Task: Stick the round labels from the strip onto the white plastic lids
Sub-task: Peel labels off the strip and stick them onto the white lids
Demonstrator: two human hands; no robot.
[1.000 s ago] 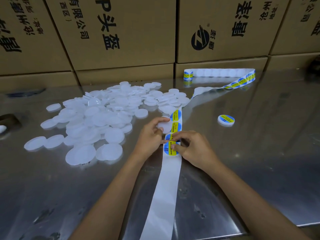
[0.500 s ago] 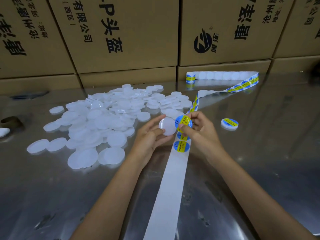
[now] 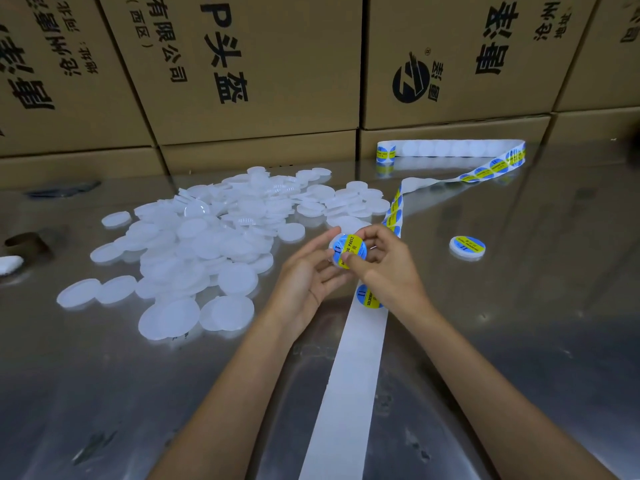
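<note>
Since half a second ago, I see the round label (image 3: 350,250) go from being held at the lid's right edge to lying flat across the lid (image 3: 333,244), and both hands sit slightly higher over the strip.

From the head view, my left hand (image 3: 304,271) cups the lid from below and from the left, its fingers loosely curled round the rim and the thumb up along the left edge. My right hand (image 3: 384,263) comes in from the right: its thumb presses down on the label's yellow band near the lower edge, and its curled fingers wrap the lid's far right side. So both hands have hold of the same lid, which is lifted clear of the table (image 3: 519,306).

Just below my right fingers one more blue and yellow label (image 3: 366,296) is still on the strip (image 3: 349,375), partly hidden under the wrist. Nearer me than that the backing paper is bare white. Beyond my fingertips the strip rises on edge, twists, and loops away to the right along the base of the cardboard boxes (image 3: 263,64).

Left of my left fingers lies the pile of plain white lids (image 3: 207,244), spread loosely and overlapping. Right of my right fingers, well apart, one finished lid (image 3: 467,247) sits alone, label up.
</note>
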